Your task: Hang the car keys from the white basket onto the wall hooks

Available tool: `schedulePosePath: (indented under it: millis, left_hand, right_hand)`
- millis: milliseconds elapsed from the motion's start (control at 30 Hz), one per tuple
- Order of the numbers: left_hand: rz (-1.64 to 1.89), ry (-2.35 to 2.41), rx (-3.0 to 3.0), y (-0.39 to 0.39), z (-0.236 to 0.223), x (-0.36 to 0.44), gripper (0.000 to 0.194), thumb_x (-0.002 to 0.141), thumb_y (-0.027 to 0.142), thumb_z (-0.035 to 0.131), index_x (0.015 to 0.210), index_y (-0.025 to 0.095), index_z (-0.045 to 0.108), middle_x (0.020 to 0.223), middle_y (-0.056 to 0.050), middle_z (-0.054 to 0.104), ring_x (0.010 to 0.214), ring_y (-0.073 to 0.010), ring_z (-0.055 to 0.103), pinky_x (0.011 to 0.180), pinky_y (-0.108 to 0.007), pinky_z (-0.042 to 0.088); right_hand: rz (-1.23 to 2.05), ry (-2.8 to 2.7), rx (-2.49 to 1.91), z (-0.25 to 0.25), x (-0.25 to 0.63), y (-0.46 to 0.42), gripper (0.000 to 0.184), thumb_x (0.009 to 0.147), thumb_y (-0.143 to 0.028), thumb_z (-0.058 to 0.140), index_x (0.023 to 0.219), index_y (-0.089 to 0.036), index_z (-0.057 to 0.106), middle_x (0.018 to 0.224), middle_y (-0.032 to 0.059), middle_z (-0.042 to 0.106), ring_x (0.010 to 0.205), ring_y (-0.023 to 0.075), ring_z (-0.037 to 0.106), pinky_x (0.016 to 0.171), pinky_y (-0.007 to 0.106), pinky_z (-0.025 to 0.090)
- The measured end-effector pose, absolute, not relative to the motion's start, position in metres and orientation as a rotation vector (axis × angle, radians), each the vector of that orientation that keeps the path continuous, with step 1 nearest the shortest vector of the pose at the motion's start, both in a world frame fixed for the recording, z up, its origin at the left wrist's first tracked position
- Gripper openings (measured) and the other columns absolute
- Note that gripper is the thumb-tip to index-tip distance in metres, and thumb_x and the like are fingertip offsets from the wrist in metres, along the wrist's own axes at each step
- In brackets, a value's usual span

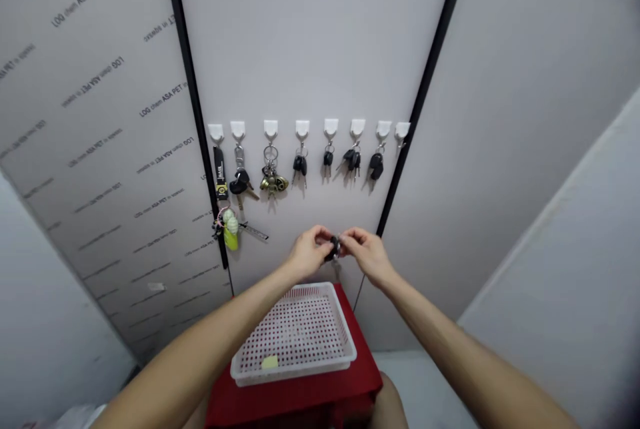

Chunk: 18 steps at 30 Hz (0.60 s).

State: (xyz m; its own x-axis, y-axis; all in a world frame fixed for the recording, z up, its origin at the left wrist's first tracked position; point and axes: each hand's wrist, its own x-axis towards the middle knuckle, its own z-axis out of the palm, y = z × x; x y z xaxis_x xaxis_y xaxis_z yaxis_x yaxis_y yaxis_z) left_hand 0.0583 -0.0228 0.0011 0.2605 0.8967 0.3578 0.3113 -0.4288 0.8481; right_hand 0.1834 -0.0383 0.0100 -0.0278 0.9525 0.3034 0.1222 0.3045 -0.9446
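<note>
In the head view, the left hand [310,252] and the right hand [366,254] meet in front of a pale grey wall panel [320,62], both pinching a small black key bunch [333,249] between thumbs and fingertips, with the fingers curled rather than spread. The bunch sits between the hands, below a row of eight white stick-on hooks [310,129] and above a white perforated plastic tray [295,335]. Most hooks carry keys [300,165], and the leftmost set has a black strap [219,172] and a yellow-green charm [231,232] hanging from it. The tray holds a yellow note [269,362] and rests on a red stand [295,402].
</note>
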Motion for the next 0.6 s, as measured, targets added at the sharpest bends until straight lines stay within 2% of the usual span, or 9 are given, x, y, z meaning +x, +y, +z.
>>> schedulePosePath:
  millis: [100, 233, 467, 600]
  left_hand:
    - [1.225, 0.906, 2.026, -0.018, 0.03, 0.082, 0.025, 0.064, 0.015, 0.042, 0.089, 0.016, 0.044, 0.087, -0.003, 0.054, 0.075, -0.009, 0.05, 0.067, -0.022, 0.04]
    - [1.172, 0.88, 2.162, -0.016, 0.067, 0.112, 0.04, 0.064, 0.014, 0.042, 0.104, 0.018, 0.035, 0.093, -0.003, 0.052, 0.078, -0.0111, 0.05, 0.07, -0.025, 0.04]
    - [1.093, 0.988, 2.377, -0.009, 0.101, 0.142, 0.046, 0.062, 0.014, 0.041, 0.107, 0.015, 0.034, 0.104, -0.008, 0.047, 0.084, -0.0163, 0.048, 0.075, -0.03, 0.037]
    - [1.035, 1.002, 2.438, -0.006, 0.107, 0.149, 0.048, 0.061, 0.014, 0.04, 0.109, 0.014, 0.034, 0.108, -0.009, 0.045, 0.085, -0.0166, 0.048, 0.076, -0.029, 0.037]
  right_hand:
    - [0.867, -1.272, -0.967, 0.048, 0.201, -0.03, 0.015, 0.056, -0.027, 0.052, 0.058, -0.013, 0.046, 0.044, -0.005, 0.048, 0.04, 0.005, 0.045, 0.046, 0.02, 0.04]
    - [0.735, -1.148, -0.906, 0.088, 0.222, -0.017, 0.013, 0.056, -0.025, 0.053, 0.059, -0.014, 0.047, 0.042, -0.0059, 0.046, 0.038, 0.0042, 0.044, 0.041, 0.018, 0.04]
    - [0.564, -0.995, -0.91, 0.122, 0.253, 0.01, 0.008, 0.059, -0.018, 0.05, 0.056, -0.014, 0.044, 0.041, -0.0066, 0.044, 0.035, 0.0025, 0.042, 0.035, 0.014, 0.039]
    - [0.506, -0.961, -0.941, 0.136, 0.257, 0.02, 0.009, 0.062, -0.016, 0.047, 0.055, -0.014, 0.042, 0.04, -0.0066, 0.043, 0.035, 0.0027, 0.042, 0.035, 0.014, 0.04]
